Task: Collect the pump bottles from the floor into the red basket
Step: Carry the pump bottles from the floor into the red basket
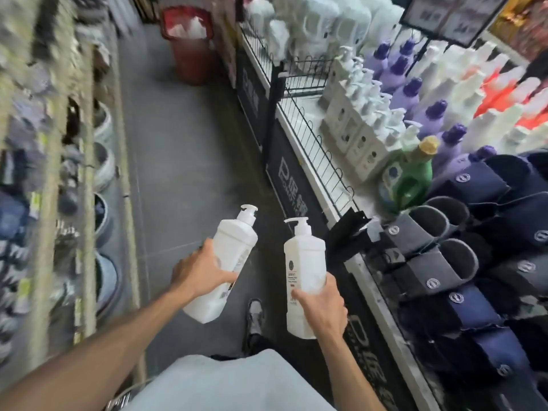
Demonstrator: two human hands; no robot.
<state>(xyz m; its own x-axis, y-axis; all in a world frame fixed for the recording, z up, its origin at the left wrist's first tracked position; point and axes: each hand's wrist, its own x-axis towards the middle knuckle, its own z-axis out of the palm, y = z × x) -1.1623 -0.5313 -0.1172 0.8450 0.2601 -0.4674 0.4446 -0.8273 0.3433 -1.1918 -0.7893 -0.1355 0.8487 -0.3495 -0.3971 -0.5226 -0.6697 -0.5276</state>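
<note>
My left hand [199,269] grips a white pump bottle [229,253] around its middle, tilted with the pump pointing up and to the right. My right hand [321,305] holds a second white pump bottle [304,262] by its lower half, nearly upright. Both bottles are in the air above the grey floor of a shop aisle. The red basket [189,59] stands on the floor far down the aisle beside the right shelf, with white things inside it.
A low shelf [314,161] with a black wire rail runs along the right, stocked with white pump bottles [360,126], purple bottles, a green bottle [410,176] and slippers [462,262]. Blurred shelving lines the left. My shoe [255,317] is on the floor below.
</note>
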